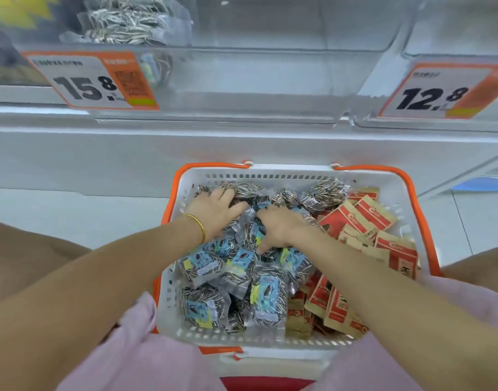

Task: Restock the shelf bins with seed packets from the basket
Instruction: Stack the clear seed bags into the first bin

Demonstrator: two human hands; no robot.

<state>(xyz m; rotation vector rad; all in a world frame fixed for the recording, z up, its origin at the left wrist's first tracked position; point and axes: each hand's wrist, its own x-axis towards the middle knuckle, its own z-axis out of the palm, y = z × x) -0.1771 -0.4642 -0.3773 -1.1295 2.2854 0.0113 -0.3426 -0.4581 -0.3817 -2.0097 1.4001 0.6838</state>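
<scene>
Digs into basket with both hands: grips packets near far-left corner with left hand, curls right hand into jumbled pile mid-basket. Calls for lifting up to bin beyond basket's far rim, left hand nearer.

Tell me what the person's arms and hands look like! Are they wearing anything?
Both arms are bare, no sleeves showing. Neither the left hand nor the right hand wears a glove. A thin gold bangle circles the left wrist; the right wrist is bare.
</scene>
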